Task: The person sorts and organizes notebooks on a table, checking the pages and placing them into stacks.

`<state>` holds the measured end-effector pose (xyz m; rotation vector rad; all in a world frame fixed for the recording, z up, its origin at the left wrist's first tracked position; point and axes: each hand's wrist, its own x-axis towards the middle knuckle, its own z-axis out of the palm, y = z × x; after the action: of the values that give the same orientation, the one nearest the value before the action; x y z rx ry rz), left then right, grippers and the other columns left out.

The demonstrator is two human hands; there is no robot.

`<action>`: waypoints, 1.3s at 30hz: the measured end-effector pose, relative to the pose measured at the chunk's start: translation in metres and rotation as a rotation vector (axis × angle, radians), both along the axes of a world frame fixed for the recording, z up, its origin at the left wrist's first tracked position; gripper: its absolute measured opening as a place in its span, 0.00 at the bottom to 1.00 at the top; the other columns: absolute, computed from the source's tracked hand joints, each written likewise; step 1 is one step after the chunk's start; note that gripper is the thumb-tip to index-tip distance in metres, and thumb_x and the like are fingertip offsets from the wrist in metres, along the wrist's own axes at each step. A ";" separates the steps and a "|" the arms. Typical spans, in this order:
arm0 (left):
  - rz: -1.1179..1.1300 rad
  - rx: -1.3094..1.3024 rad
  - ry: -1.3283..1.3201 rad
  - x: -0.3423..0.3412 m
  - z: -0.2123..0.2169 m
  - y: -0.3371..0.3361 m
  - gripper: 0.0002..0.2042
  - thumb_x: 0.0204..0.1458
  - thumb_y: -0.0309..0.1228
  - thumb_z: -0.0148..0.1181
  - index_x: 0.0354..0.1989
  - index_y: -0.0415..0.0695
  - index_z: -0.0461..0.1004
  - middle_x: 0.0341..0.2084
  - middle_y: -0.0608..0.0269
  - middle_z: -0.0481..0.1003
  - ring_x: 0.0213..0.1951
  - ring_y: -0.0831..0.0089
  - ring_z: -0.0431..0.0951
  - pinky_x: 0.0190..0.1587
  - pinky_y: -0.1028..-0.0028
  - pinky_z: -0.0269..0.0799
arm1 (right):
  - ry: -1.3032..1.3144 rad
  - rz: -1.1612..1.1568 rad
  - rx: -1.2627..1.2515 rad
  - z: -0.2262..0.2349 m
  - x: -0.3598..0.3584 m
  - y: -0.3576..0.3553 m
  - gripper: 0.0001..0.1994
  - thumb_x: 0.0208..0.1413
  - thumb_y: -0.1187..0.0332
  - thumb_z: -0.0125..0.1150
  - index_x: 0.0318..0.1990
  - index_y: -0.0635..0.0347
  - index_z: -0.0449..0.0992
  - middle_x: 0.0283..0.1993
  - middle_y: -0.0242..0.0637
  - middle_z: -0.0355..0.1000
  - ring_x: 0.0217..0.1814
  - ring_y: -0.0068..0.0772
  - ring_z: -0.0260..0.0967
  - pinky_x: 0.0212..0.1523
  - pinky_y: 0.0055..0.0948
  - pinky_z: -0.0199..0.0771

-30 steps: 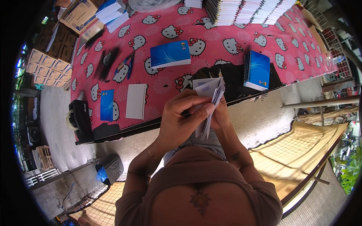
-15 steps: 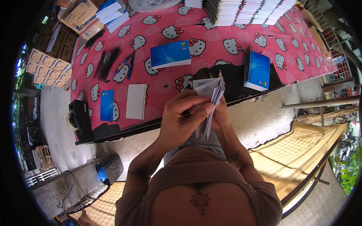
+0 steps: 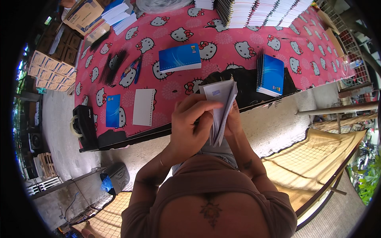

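Note:
A thin stack of white printed sheets (image 3: pixel 216 92) is upright and partly spread in front of me, above the table's near edge. Behind its right side my right hand (image 3: pixel 234 122) grips it, most of the fingers hidden by the paper. On the left, my left hand (image 3: pixel 189 126) lies against the open page, index finger stretched across it and thumb apart below. Left of my hands, a blank spiral-edged white pad (image 3: pixel 143 107) and a narrow blue cover (image 3: pixel 112 111) lie flat. A blue notebook block (image 3: pixel 180 58) is beyond, and a spiral-bound blue notebook (image 3: pixel 271 74) rests at the right.
The table has a pink patterned cloth (image 3: pixel 226 37). A black tape dispenser (image 3: pixel 85 129) stands at its left corner. Loose black coils (image 3: pixel 112 65) and blue-handled pliers (image 3: pixel 137 70) lie near the left. Stacked notebooks (image 3: pixel 258 12) fill the back; boxes (image 3: pixel 51 73) stand left.
The sheets have opened wider, showing one page more fully. My left thumb has come off the page edges and drawn back, while the index finger rests on the page. My right hand keeps its grip.

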<state>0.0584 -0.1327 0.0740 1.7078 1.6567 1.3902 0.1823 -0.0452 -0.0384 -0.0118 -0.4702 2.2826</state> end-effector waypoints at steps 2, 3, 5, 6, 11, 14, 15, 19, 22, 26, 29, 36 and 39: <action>-0.005 -0.100 -0.182 0.002 0.002 0.000 0.11 0.55 0.22 0.61 0.46 0.35 0.78 0.41 0.59 0.75 0.42 0.75 0.77 0.44 0.76 0.72 | 0.002 0.010 0.009 0.000 0.000 0.001 0.27 0.56 0.63 0.68 0.61 0.50 0.64 0.58 0.39 0.70 0.60 0.37 0.70 0.60 0.40 0.74; -0.018 -0.110 -0.227 0.002 0.003 0.000 0.11 0.54 0.23 0.62 0.46 0.35 0.78 0.41 0.59 0.74 0.42 0.75 0.77 0.44 0.76 0.73 | 0.007 0.019 0.019 -0.001 0.000 0.001 0.27 0.56 0.63 0.68 0.61 0.50 0.63 0.58 0.39 0.70 0.60 0.37 0.70 0.60 0.40 0.75; -0.045 -0.129 -0.316 0.002 0.006 0.000 0.11 0.53 0.24 0.65 0.45 0.36 0.79 0.42 0.58 0.74 0.42 0.74 0.77 0.44 0.76 0.73 | 0.000 0.022 0.028 -0.001 -0.001 0.000 0.28 0.56 0.63 0.68 0.61 0.51 0.63 0.59 0.39 0.70 0.60 0.38 0.70 0.59 0.41 0.75; -0.053 -0.131 -0.357 0.003 0.008 0.001 0.12 0.53 0.24 0.66 0.45 0.36 0.79 0.42 0.58 0.74 0.42 0.74 0.77 0.44 0.76 0.73 | -0.013 0.013 0.026 0.000 0.000 0.000 0.28 0.56 0.63 0.68 0.62 0.51 0.63 0.59 0.40 0.69 0.60 0.38 0.70 0.59 0.41 0.75; -0.100 -0.104 -0.373 0.002 0.007 0.003 0.12 0.51 0.24 0.68 0.44 0.37 0.80 0.41 0.59 0.74 0.42 0.75 0.77 0.43 0.76 0.72 | -0.041 0.006 0.046 0.004 0.001 -0.001 0.29 0.56 0.62 0.68 0.62 0.52 0.62 0.59 0.41 0.69 0.59 0.37 0.71 0.58 0.41 0.76; -0.115 -0.129 -0.395 0.000 0.003 0.003 0.11 0.51 0.24 0.68 0.43 0.37 0.80 0.40 0.60 0.75 0.41 0.76 0.77 0.43 0.77 0.72 | -0.032 0.009 0.047 -0.001 0.001 -0.001 0.29 0.56 0.62 0.68 0.62 0.52 0.62 0.59 0.41 0.69 0.59 0.37 0.71 0.59 0.40 0.75; -0.118 -0.133 -0.404 -0.001 0.003 0.003 0.11 0.51 0.24 0.68 0.43 0.37 0.81 0.40 0.60 0.75 0.41 0.76 0.77 0.43 0.77 0.71 | -0.040 0.012 0.037 -0.002 0.001 -0.001 0.29 0.56 0.62 0.68 0.62 0.52 0.62 0.59 0.41 0.69 0.59 0.37 0.71 0.59 0.39 0.75; -0.120 -0.138 -0.417 -0.001 0.003 0.003 0.11 0.51 0.24 0.67 0.43 0.37 0.81 0.39 0.61 0.75 0.41 0.76 0.76 0.42 0.77 0.71 | -0.051 0.000 0.030 0.001 0.001 -0.003 0.29 0.56 0.61 0.68 0.62 0.52 0.62 0.59 0.41 0.69 0.59 0.37 0.71 0.59 0.39 0.75; -0.119 -0.149 -0.410 -0.001 0.003 0.003 0.11 0.52 0.24 0.67 0.43 0.38 0.81 0.39 0.61 0.75 0.41 0.76 0.76 0.43 0.77 0.71 | -0.048 0.004 0.035 0.001 0.000 -0.002 0.29 0.56 0.61 0.68 0.62 0.52 0.62 0.58 0.41 0.70 0.59 0.37 0.71 0.59 0.39 0.75; -0.122 -0.150 -0.421 -0.001 0.003 0.004 0.10 0.52 0.24 0.67 0.43 0.38 0.81 0.39 0.61 0.75 0.41 0.76 0.76 0.43 0.77 0.71 | -0.055 0.010 0.019 0.000 0.000 -0.002 0.28 0.57 0.61 0.67 0.62 0.52 0.62 0.58 0.41 0.70 0.59 0.36 0.71 0.59 0.39 0.75; -0.114 -0.163 -0.445 0.000 0.004 0.003 0.10 0.52 0.24 0.67 0.43 0.38 0.81 0.40 0.61 0.75 0.42 0.76 0.76 0.44 0.77 0.72 | -0.051 0.011 0.019 0.000 0.000 -0.003 0.28 0.57 0.61 0.67 0.62 0.52 0.62 0.58 0.41 0.70 0.59 0.36 0.71 0.59 0.39 0.75; -0.092 -0.075 -0.466 0.003 0.001 0.006 0.10 0.52 0.29 0.69 0.42 0.41 0.82 0.31 0.64 0.74 0.32 0.79 0.72 0.36 0.77 0.69 | -0.032 0.017 0.014 -0.005 -0.003 -0.002 0.28 0.56 0.61 0.68 0.62 0.52 0.63 0.58 0.40 0.70 0.59 0.35 0.71 0.59 0.37 0.75; -0.096 -0.076 -0.453 0.002 0.002 0.006 0.10 0.52 0.29 0.68 0.42 0.41 0.82 0.31 0.65 0.73 0.32 0.79 0.72 0.36 0.77 0.69 | -0.020 0.020 0.012 -0.005 -0.003 -0.002 0.28 0.56 0.61 0.68 0.62 0.53 0.63 0.58 0.40 0.70 0.59 0.34 0.71 0.59 0.36 0.75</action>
<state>0.0606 -0.1265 0.0756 1.2887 1.3380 1.5083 0.1797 -0.0468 -0.0436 -0.0245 -0.4967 2.3009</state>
